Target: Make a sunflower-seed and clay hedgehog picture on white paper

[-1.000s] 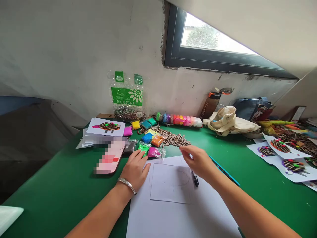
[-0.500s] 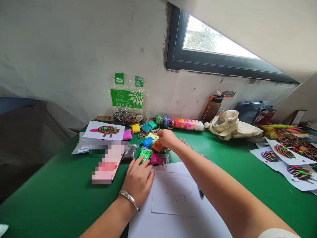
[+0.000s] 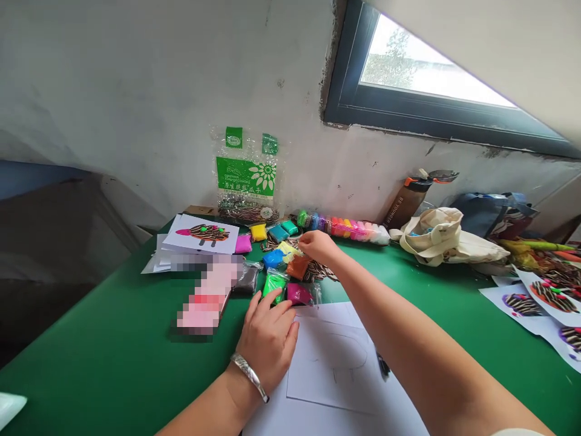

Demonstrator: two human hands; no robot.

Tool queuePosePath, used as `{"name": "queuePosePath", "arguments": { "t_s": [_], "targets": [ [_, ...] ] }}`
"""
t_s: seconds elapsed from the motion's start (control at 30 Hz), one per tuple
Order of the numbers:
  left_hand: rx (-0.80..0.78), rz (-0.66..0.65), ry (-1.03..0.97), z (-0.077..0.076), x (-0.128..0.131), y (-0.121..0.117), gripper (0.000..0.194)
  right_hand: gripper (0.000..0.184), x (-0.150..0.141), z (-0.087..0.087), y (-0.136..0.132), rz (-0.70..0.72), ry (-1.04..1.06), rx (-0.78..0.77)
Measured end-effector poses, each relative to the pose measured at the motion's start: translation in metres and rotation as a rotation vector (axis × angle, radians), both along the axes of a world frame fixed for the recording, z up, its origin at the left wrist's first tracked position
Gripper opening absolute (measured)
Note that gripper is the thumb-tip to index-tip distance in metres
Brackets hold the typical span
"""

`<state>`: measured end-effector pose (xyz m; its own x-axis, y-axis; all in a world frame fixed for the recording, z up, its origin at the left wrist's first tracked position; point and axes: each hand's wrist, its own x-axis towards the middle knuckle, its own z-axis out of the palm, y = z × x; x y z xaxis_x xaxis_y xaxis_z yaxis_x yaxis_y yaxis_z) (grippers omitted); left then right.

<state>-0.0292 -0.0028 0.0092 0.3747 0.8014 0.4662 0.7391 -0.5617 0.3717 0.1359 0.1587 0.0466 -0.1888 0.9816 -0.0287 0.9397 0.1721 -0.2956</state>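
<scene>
My left hand (image 3: 267, 342), a silver bangle on its wrist, lies with fingers apart near the top edge of the white paper (image 3: 327, 369). Its fingertips reach the green packet (image 3: 275, 286), beside the magenta packet (image 3: 299, 293). An outline with two pairs of short legs is pencilled on the sheet. Farther off, my right hand (image 3: 318, 245) is closed in a pinch beside the yellow packet (image 3: 288, 251) and above the brown packet (image 3: 298, 266). What its fingertips hold is hidden. Striped sunflower seeds (image 3: 323, 272) lie by that hand, and a blue packet (image 3: 273, 259) is close by.
Against the wall stand a clear seed bag (image 3: 247, 181), a row of coloured clay (image 3: 349, 229) and a brown bottle (image 3: 406, 203). A cloth bag (image 3: 447, 239) lies to the right. Seed pictures (image 3: 204, 233) are stacked at left, near a pink blurred item (image 3: 209, 297).
The whole scene has shifted to the right in view as my head turned slightly left. Both hands stay at nearly the same places among the packets and paper.
</scene>
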Motion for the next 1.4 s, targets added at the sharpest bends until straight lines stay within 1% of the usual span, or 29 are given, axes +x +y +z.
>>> {"name": "queuePosePath", "arguments": {
  "t_s": [0.13,0.3,0.33,0.4,0.47,0.6,0.73,0.77,0.83,0.9,0.97,1.03,1.07,1.13,1.2,1.3,1.4],
  "targets": [
    [-0.004,-0.006,-0.005,-0.002,0.000,0.000,0.024,0.023,-0.001,-0.008,-0.013,-0.008,-0.020,-0.018],
    [0.035,-0.012,-0.035,-0.005,0.000,0.002,0.022,0.027,-0.008,-0.018,-0.014,-0.051,0.020,0.010],
    [0.048,-0.013,-0.042,-0.006,0.000,0.002,0.022,0.025,-0.008,-0.018,-0.013,-0.059,0.040,0.016],
    [0.060,-0.016,-0.050,-0.006,0.000,0.002,0.022,0.015,-0.007,-0.019,-0.012,-0.077,0.090,0.031],
    [0.058,-0.018,-0.051,-0.005,0.000,0.002,0.022,0.009,-0.005,-0.020,-0.013,-0.099,0.152,0.056],
    [0.064,-0.022,-0.060,-0.006,-0.001,0.002,0.021,0.010,0.000,-0.017,-0.017,-0.114,0.312,0.132],
    [0.105,-0.017,-0.089,-0.007,-0.005,0.005,0.023,0.009,0.006,-0.010,-0.027,-0.116,0.508,0.174],
    [0.112,-0.003,-0.117,-0.006,-0.007,0.007,0.026,0.010,0.008,-0.007,-0.032,-0.118,0.561,0.175],
    [0.089,0.055,-0.199,-0.004,-0.010,0.008,0.040,0.013,0.011,-0.002,-0.048,-0.123,0.665,0.165],
    [0.007,0.117,-0.299,0.001,-0.011,0.008,0.055,0.015,0.013,0.001,-0.069,-0.126,0.763,0.146],
    [-0.145,0.118,-0.417,0.006,-0.011,0.006,0.065,0.015,0.012,0.003,-0.095,-0.118,0.861,0.109],
    [-0.363,0.055,-0.544,0.010,-0.007,0.001,0.070,0.015,0.008,0.004,-0.120,-0.131,1.144,-0.033],
    [-0.476,0.020,-0.607,0.012,-0.005,-0.001,0.070,0.017,0.006,0.004,-0.131,-0.134,1.223,-0.082],
    [-0.673,-0.015,-0.725,0.017,0.000,-0.005,0.063,0.019,0.003,0.004,-0.150,-0.144,1.325,-0.151],
    [-0.800,-0.030,-0.813,0.021,0.004,-0.008,0.050,0.019,0.003,0.005,-0.164,-0.139,1.391,-0.224],
    [-0.905,-0.066,-0.867,0.026,0.008,-0.011,0.036,0.019,0.011,0.006,-0.178,-0.169,1.468,-0.330],
    [-0.944,-0.074,-0.861,0.027,0.012,-0.014,0.035,0.020,0.022,0.005,-0.188,-0.206,1.447,-0.385]
  ]
}}
